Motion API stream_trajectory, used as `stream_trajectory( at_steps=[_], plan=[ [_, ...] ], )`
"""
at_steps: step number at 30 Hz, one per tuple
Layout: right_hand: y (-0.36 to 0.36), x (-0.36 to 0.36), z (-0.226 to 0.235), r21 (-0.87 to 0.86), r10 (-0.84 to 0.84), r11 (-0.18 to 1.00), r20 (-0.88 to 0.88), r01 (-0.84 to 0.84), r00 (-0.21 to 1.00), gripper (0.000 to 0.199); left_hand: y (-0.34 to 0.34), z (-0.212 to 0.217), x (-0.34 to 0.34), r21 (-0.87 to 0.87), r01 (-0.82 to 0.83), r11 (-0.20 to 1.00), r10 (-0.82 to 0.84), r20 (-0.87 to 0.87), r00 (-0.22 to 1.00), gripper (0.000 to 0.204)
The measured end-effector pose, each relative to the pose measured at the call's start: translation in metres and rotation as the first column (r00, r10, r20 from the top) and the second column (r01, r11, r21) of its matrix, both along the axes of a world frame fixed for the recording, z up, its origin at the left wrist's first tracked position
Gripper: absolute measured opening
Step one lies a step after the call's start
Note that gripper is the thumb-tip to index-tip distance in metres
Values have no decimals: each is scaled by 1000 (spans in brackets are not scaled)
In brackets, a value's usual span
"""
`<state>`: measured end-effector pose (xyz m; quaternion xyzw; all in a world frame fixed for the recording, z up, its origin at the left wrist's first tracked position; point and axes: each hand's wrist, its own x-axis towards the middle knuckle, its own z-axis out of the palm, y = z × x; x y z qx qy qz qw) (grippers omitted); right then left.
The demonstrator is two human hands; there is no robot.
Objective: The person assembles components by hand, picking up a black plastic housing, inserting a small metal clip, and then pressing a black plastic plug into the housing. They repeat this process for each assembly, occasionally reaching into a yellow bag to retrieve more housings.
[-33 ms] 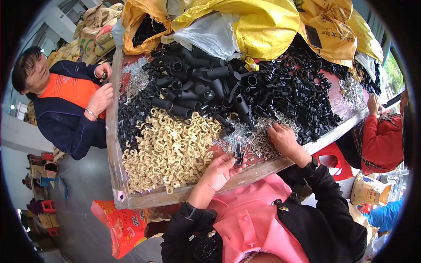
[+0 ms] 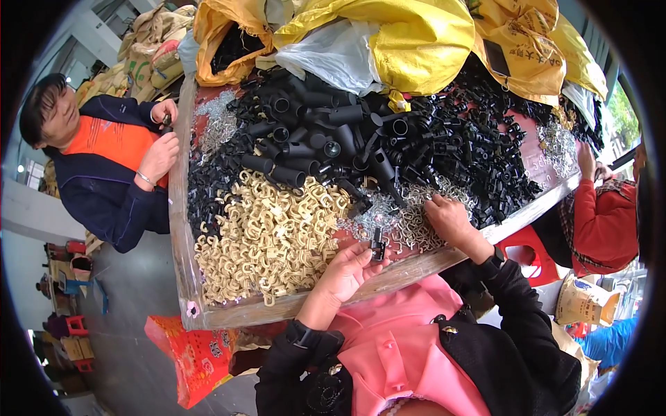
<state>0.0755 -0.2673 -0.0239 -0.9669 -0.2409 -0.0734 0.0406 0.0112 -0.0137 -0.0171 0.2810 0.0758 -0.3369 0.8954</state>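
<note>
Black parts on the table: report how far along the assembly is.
Done: no finished pile can be told apart in this view. In hand: the left hand holds one small black part upright, while the right hand rests in the silvery clips. Left: large heaps of black parts and beige pieces cover the table, so most of the work appears to remain.

A worker in a pink apron over a black jacket, dark ribbed cuffs at both wrists, hands bare.
</note>
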Motion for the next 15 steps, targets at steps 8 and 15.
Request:
stream_trajectory(
  at_steps=[8,15],
  plan=[
    [12,-5,28,674,125,712,-398,197,909,13,4,-1,-4,53,-41,998,38,62,997,24],
    [44,-22,25,583,768,327,-622,743,150,21,-1,10,-3,-57,-16,998,26,167,986,31]
  ],
)
